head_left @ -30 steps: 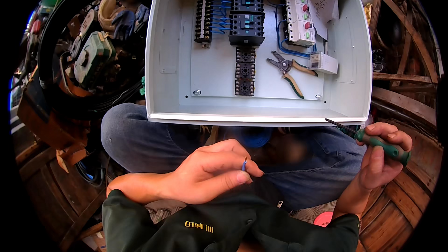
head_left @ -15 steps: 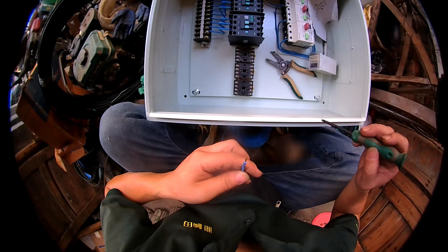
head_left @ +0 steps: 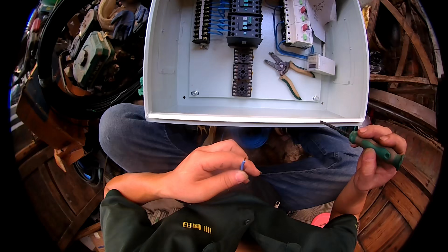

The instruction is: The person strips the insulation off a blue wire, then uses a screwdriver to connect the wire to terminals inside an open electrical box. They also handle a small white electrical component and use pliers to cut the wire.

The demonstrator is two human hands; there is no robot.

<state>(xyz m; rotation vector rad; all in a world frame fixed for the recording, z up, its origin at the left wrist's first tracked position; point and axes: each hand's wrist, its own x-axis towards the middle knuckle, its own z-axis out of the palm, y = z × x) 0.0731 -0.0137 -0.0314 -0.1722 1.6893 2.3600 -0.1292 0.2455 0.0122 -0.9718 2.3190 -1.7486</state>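
Note:
Between thumb and forefinger, my left hand (head_left: 212,168) pinches a short blue wire (head_left: 242,163) with a bared tip pointing up. My right hand (head_left: 378,158) grips the green handle of a screwdriver (head_left: 375,150); its dark shaft points up-left to the front lip of a light grey metal enclosure (head_left: 256,117). Mounted inside are a black terminal strip (head_left: 202,21), black contactors (head_left: 245,28), a column of round-faced relay sockets (head_left: 242,72) and white breakers with red and green buttons (head_left: 297,18). Wire strippers (head_left: 284,70) lie with handles apart on the back plate.
A small white boxy device (head_left: 321,64) and a sheet of paper (head_left: 322,7) rest at the enclosure's right. Coiled black cable (head_left: 46,74) surrounds tools and gloves at left. My crossed legs (head_left: 135,135) sit below the enclosure; curved wooden pieces (head_left: 401,105) lie at right.
Both hands keep their holds. The enclosure and my right hand with the screwdriver appear shifted very slightly left; otherwise the scene is unchanged.

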